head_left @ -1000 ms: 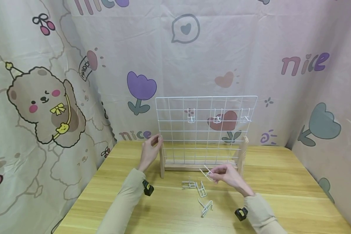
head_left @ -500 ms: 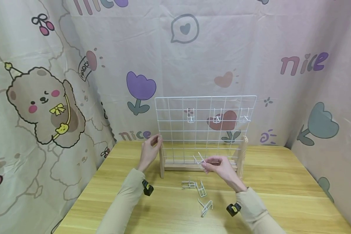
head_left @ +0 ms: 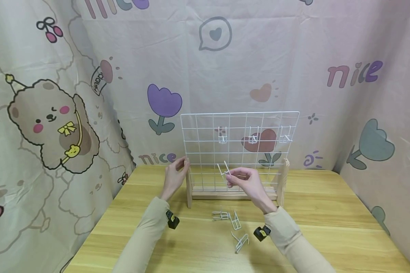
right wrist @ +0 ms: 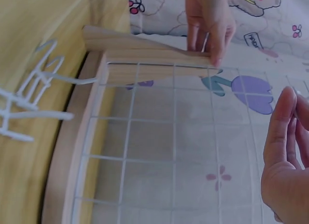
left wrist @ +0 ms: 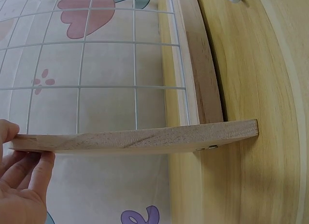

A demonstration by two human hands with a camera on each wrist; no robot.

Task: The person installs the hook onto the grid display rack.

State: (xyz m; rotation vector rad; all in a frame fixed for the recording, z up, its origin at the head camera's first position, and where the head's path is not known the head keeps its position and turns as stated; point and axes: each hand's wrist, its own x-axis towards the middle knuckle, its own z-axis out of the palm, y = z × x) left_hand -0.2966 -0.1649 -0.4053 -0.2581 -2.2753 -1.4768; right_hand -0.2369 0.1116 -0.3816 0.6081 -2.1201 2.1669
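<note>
Pinching white hook (head_left: pixel 223 173), right fingers (right wrist: pixel 278 132) together, left fingers (left wrist: pixel 42 175) gripping post (left wrist: pixel 140 140)

Possibly a home corner, curtained with cartoon-printed cloth (head_left: pixel 280 49) around a wood-grain table (head_left: pixel 328 212).

Back curtain (head_left: pixel 205 76): printed with tulips (head_left: pixel 164 100), hearts (head_left: pixel 261 93) and "nice" lettering (head_left: pixel 355 77)
Left curtain (head_left: pixel 7 201): decorated with a winking bear (head_left: pixel 51 121)
Desk (head_left: pixel 328 212): surfaced in yellowish wood grain

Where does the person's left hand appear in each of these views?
Head: left hand, left of centre, pinching the top of a wooden post.
Left wrist: left hand, in the lower left corner.
Right wrist: left hand, at the top, right of centre.
Shared landmark: that wooden post.
</note>
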